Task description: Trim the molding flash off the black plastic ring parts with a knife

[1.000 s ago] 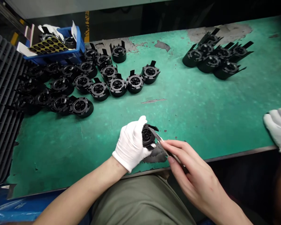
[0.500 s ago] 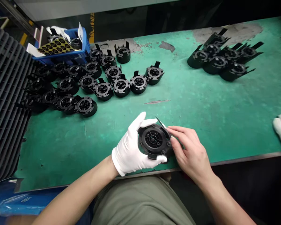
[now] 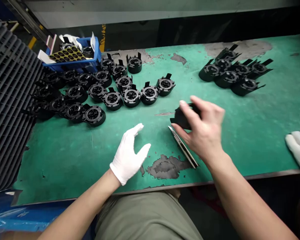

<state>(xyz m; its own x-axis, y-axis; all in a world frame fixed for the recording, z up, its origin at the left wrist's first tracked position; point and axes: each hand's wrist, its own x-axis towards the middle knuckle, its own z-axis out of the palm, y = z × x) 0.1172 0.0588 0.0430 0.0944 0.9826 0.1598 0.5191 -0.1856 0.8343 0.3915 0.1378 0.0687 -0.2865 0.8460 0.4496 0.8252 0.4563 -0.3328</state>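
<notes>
**Black part carried in the bare hand above the green table**

Above the middle of the green table (image 3: 227,133), the right hand (image 3: 202,133) held a black plastic part (image 3: 182,119). The fingers were curled over its top and the thumb came from below, so the part was gripped between them. The part was blurred and mostly covered, so its long axis is hard to judge; a small tab seemed to point to the left. In the same hand a thin metal blade (image 3: 183,147) was kept, with its long axis running from the near right to the far left and its tip pointing away from the person. The right forearm came in from the lower right, with the wrist nearly straight.

The left hand (image 3: 128,155), in a white glove, hovered just over the table with fingers spread and thumb apart, holding nothing.

Many similar black parts (image 3: 112,98) lay at the far left, near a blue bin (image 3: 90,53). Another group of parts (image 3: 235,71) lay at the far right. A co-worker's gloved hand (image 3: 298,146) showed at the right edge.
</notes>
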